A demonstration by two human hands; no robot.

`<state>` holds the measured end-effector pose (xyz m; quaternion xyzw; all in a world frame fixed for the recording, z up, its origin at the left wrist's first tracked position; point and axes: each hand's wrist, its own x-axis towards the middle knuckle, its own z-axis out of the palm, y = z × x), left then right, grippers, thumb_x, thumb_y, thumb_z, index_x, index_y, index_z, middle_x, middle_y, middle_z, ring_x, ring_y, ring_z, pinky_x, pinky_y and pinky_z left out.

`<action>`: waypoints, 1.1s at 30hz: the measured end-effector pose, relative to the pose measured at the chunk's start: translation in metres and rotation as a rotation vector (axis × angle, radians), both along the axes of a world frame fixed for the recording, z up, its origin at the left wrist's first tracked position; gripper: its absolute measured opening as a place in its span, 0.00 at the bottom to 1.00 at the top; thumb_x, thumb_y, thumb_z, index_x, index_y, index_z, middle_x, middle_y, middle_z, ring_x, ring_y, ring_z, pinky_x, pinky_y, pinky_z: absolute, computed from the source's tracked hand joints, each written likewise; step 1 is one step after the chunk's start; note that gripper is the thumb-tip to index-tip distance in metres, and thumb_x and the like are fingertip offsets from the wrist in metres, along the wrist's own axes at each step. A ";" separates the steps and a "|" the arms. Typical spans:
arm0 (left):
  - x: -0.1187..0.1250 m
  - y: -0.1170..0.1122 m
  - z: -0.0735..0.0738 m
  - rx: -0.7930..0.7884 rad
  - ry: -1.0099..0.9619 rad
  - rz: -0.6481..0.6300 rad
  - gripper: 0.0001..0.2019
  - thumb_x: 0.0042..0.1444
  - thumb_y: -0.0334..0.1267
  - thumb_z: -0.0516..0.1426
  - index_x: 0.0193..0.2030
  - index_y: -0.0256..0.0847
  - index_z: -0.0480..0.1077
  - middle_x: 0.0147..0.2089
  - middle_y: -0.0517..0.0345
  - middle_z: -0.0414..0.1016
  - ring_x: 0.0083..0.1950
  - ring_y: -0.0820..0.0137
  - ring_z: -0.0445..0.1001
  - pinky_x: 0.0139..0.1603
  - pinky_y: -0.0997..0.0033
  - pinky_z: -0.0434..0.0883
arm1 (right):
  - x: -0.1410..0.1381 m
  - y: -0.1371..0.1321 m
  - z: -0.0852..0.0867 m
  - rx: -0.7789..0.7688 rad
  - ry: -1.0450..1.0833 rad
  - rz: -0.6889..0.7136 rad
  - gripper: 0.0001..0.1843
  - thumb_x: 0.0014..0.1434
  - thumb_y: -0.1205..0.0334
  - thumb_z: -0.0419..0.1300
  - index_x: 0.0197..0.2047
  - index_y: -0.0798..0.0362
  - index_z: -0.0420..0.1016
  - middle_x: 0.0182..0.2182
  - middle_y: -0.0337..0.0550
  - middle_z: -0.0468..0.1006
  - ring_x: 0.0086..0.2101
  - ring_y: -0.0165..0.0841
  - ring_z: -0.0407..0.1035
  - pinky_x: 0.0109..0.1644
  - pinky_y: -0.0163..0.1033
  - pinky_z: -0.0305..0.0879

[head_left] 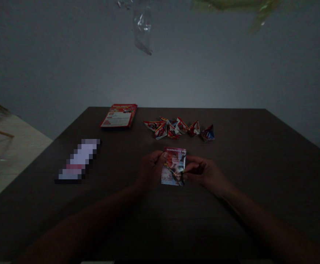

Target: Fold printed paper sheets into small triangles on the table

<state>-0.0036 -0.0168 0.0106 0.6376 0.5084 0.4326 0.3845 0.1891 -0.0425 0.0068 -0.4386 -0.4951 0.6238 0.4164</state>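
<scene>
A small printed sheet of glossy paper (173, 167) is held up over the middle of the dark table. My left hand (151, 168) grips its left edge, thumb on the front face. On the other side, my right hand (204, 174) pinches the right edge between thumb and fingers. Beyond the sheet lies a row of folded paper pieces (173, 129), red, white and blue, with pointed corners. One blue and red folded piece (208, 133) sits at the row's right end. The sheet's back is hidden from me.
At the back left of the table (259, 146) is a stack of red and white printed leaflets (118, 116). A phone (79, 161) with a blurred-out screen lies nearer on the left. Behind the table stands a pale wall (204, 66), with a clear plastic bag (142, 31) against it.
</scene>
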 end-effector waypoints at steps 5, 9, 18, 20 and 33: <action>-0.002 0.001 0.000 0.001 0.016 0.023 0.16 0.57 0.46 0.52 0.32 0.36 0.73 0.26 0.59 0.73 0.26 0.74 0.68 0.25 0.78 0.63 | 0.000 -0.001 0.001 -0.026 -0.032 0.007 0.34 0.40 0.66 0.71 0.52 0.51 0.70 0.28 0.36 0.80 0.28 0.29 0.74 0.36 0.34 0.67; -0.001 0.002 0.000 -0.009 -0.027 0.036 0.15 0.57 0.46 0.52 0.33 0.36 0.73 0.26 0.59 0.73 0.25 0.74 0.68 0.24 0.78 0.63 | 0.001 -0.001 0.000 -0.023 -0.103 0.060 0.32 0.46 0.61 0.68 0.54 0.53 0.67 0.27 0.39 0.81 0.27 0.31 0.74 0.34 0.35 0.66; 0.001 0.003 0.000 -0.103 -0.073 0.052 0.16 0.55 0.48 0.53 0.30 0.35 0.72 0.23 0.60 0.71 0.22 0.75 0.66 0.20 0.79 0.60 | -0.001 -0.002 0.005 -0.089 -0.022 0.055 0.29 0.41 0.64 0.70 0.47 0.54 0.65 0.23 0.36 0.79 0.22 0.29 0.72 0.29 0.33 0.65; 0.001 0.004 -0.001 -0.104 -0.070 0.045 0.16 0.55 0.48 0.53 0.30 0.35 0.71 0.23 0.61 0.70 0.22 0.76 0.65 0.19 0.80 0.60 | -0.001 -0.002 0.005 -0.103 0.016 0.051 0.29 0.41 0.65 0.71 0.45 0.54 0.65 0.22 0.36 0.79 0.21 0.28 0.72 0.28 0.32 0.65; 0.001 0.010 -0.004 -0.268 -0.284 -0.010 0.23 0.51 0.39 0.57 0.55 0.40 0.62 0.26 0.59 0.76 0.22 0.71 0.74 0.20 0.76 0.69 | 0.006 -0.003 0.004 0.175 -0.052 -0.048 0.10 0.53 0.60 0.63 0.39 0.53 0.76 0.28 0.41 0.79 0.28 0.30 0.73 0.34 0.36 0.70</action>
